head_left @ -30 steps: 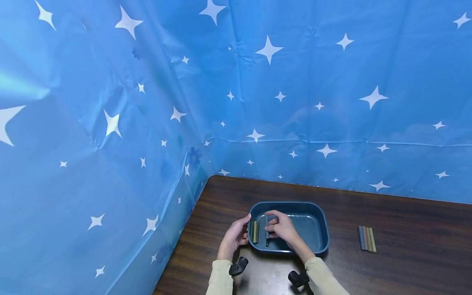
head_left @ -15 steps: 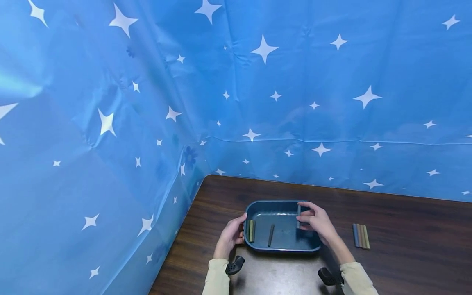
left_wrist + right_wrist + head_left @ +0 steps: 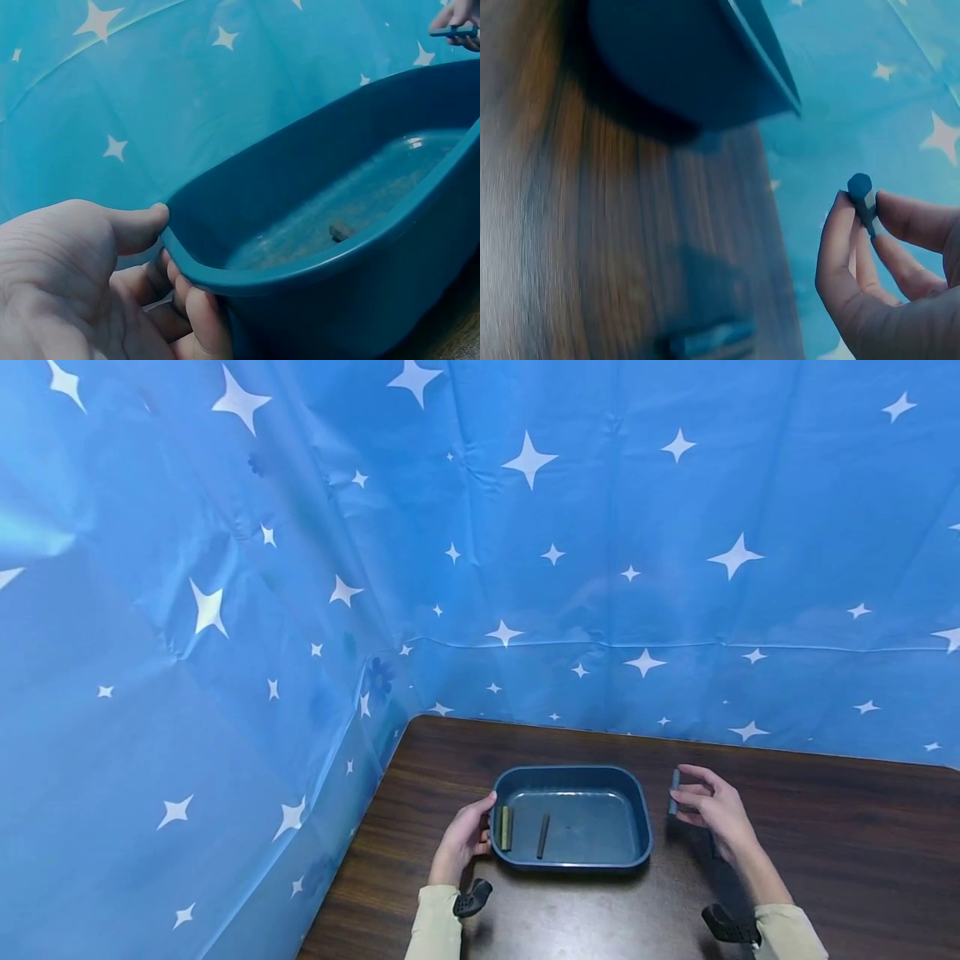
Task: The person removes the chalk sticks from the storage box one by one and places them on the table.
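Observation:
My right hand (image 3: 716, 810) pinches a slim grey-blue hexagonal stick (image 3: 674, 792) between thumb and fingertips, above the table to the right of a dark blue plastic tub (image 3: 645, 827). The stick (image 3: 860, 184) shows its six-sided end in the right wrist view. At the tub's left end, my left hand (image 3: 459, 842) grips the rim, thumb at the top edge and fingers curled against the outer wall (image 3: 337, 315). Inside, a yellowish-green stick (image 3: 505, 828) lies along the left wall with a darker one beside it. A dark stick (image 3: 543, 837) lies apart on the floor of the tub.
Blurred sticks (image 3: 712, 341) lie on the wooden table (image 3: 600, 918) near my right hand; in the head view that hand mostly covers them. A blue sheet with white stars (image 3: 570, 527) hangs behind and to the left of the table.
My right hand has carried the grey-blue stick rightward out of the tub, past its right rim, towards the loose sticks. My left hand keeps its grip on the rim. The head view has turned slightly right.

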Tool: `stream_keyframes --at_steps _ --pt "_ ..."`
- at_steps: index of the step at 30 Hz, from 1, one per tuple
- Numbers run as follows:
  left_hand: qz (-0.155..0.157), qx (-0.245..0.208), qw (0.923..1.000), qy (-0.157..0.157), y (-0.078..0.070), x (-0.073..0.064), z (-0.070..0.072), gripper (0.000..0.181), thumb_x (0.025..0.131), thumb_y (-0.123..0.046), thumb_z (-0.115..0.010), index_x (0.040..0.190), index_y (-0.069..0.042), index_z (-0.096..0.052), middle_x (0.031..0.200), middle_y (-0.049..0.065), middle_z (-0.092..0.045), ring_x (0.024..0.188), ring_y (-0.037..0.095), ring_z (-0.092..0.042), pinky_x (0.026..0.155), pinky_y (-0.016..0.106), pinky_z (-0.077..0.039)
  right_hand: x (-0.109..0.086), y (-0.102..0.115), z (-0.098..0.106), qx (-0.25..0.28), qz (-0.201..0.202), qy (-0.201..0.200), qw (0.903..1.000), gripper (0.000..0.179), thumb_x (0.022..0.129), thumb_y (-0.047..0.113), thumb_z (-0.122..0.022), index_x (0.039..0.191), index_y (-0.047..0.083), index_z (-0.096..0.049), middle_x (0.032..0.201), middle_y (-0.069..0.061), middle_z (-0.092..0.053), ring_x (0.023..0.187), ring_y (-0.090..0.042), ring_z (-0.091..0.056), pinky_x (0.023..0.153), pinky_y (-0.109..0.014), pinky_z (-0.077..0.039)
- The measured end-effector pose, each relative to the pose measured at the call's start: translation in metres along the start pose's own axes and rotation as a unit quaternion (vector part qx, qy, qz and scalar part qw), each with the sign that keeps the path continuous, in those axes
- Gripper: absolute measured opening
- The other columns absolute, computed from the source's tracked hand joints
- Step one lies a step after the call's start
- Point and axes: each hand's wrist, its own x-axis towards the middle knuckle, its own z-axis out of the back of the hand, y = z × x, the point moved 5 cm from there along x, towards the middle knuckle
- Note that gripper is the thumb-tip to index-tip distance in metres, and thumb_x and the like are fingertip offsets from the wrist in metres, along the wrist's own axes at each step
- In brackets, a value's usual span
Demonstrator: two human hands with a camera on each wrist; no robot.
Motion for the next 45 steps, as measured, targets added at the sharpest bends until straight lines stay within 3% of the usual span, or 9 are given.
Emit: stream_keyframes --at_steps 6,11,19,23,26,30,33,39,45 --pt "-0.001 -0.002 1.0 -0.005 -0.001 0.001 0.0 0.036 0.106 -0.038 -0.054 0.076 -0.018 -0.052 0.068 -0.006 -0.045 0.051 0.002 -0.041 0.047 0.013 -0.039 -0.005 -0.013 0.037 -0.023 -0.003 -0.032 0.9992 0.061 0.103 0.009 -0.063 0.155 -0.006 -0.032 0.104 0.004 -0.066 0.084 -0.003 -0.068 0.079 -0.031 -0.06" --pt "0.0 -0.004 1.0 -0.005 -0.001 0.001 0.001 0.037 0.107 -0.037 -0.054 0.076 -0.017 -0.051 0.068 -0.006 -0.044 0.051 0.002 -0.041 0.047 0.013 -0.039 -0.01 -0.026 0.058 -0.06 -0.002 -0.059 0.9964 0.054 0.104 0.003 -0.057 0.152 -0.009 -0.034 0.102 0.0 -0.071 0.082 -0.001 -0.066 0.073 -0.028 -0.06" --pt "-0.003 -0.003 1.0 -0.007 -0.002 0.0 0.0 0.036 0.107 -0.037 -0.053 0.079 -0.016 -0.052 0.069 -0.005 -0.046 0.051 0.002 -0.044 0.048 0.013 -0.041 -0.015 -0.049 0.075 -0.073 -0.032 -0.067 0.9946 0.052 0.103 -0.001 -0.054 0.15 -0.012 -0.035 0.098 0.0 -0.072 0.079 0.0 -0.064 0.07 -0.028 -0.06" --pt "-0.005 -0.003 0.9999 -0.009 -0.002 -0.001 0.0 0.035 0.107 -0.037 -0.053 0.08 -0.016 -0.052 0.07 -0.005 -0.047 0.05 0.002 -0.046 0.048 0.013 -0.041 -0.015 -0.056 0.081 -0.098 -0.038 -0.07 0.992 0.052 0.103 0.002 -0.056 0.15 -0.012 -0.037 0.105 -0.012 -0.071 0.079 -0.001 -0.063 0.07 -0.029 -0.06" --pt "-0.008 -0.002 0.9999 -0.01 -0.003 -0.002 0.0 0.035 0.107 -0.037 -0.053 0.079 -0.016 -0.052 0.07 -0.005 -0.047 0.05 0.001 -0.045 0.048 0.013 -0.041 -0.015 -0.058 0.082 -0.159 -0.014 -0.087 0.9834 0.047 0.102 0.0 -0.058 0.145 -0.013 -0.043 0.106 -0.022 -0.071 0.077 -0.005 -0.065 0.066 -0.029 -0.06" --pt "-0.011 -0.001 0.9999 -0.008 -0.004 -0.002 -0.001 0.035 0.107 -0.038 -0.053 0.079 -0.016 -0.052 0.07 -0.005 -0.047 0.05 0.001 -0.045 0.048 0.013 -0.042 -0.015 -0.055 0.08 -0.265 0.035 -0.118 0.9564 0.039 0.097 -0.002 -0.062 0.133 -0.015 -0.054 0.092 -0.021 -0.074 0.065 -0.014 -0.065 0.058 -0.031 -0.052" --pt "-0.01 -0.003 0.9999 -0.004 -0.003 -0.002 -0.001 0.035 0.107 -0.038 -0.054 0.08 -0.016 -0.052 0.07 -0.005 -0.047 0.05 0.001 -0.046 0.048 0.013 -0.042 -0.015 -0.053 0.078 -0.311 0.058 -0.129 0.9399 0.036 0.095 -0.001 -0.065 0.128 -0.015 -0.058 0.086 -0.018 -0.074 0.061 -0.016 -0.062 0.061 -0.033 -0.044" --pt "-0.009 -0.008 0.9999 0.003 -0.002 -0.003 -0.002 0.035 0.106 -0.039 -0.055 0.079 -0.017 -0.053 0.07 -0.005 -0.046 0.05 0.002 -0.046 0.048 0.014 -0.042 -0.015 -0.053 0.077 -0.308 0.047 -0.144 0.9394 0.033 0.095 -0.002 -0.063 0.125 -0.015 -0.06 0.087 -0.019 -0.074 0.065 -0.016 -0.063 0.064 -0.035 -0.047" --pt "-0.009 -0.002 1.0 0.004 -0.001 -0.002 -0.002 0.037 0.106 -0.04 -0.056 0.076 -0.018 -0.053 0.07 -0.006 -0.046 0.052 0.003 -0.043 0.048 0.014 -0.042 -0.022 -0.051 0.081 -0.288 0.041 -0.21 0.9335 0.026 0.101 0.003 -0.058 0.121 -0.013 -0.064 0.081 -0.018 -0.07 0.063 -0.016 -0.057 0.065 -0.037 -0.039"
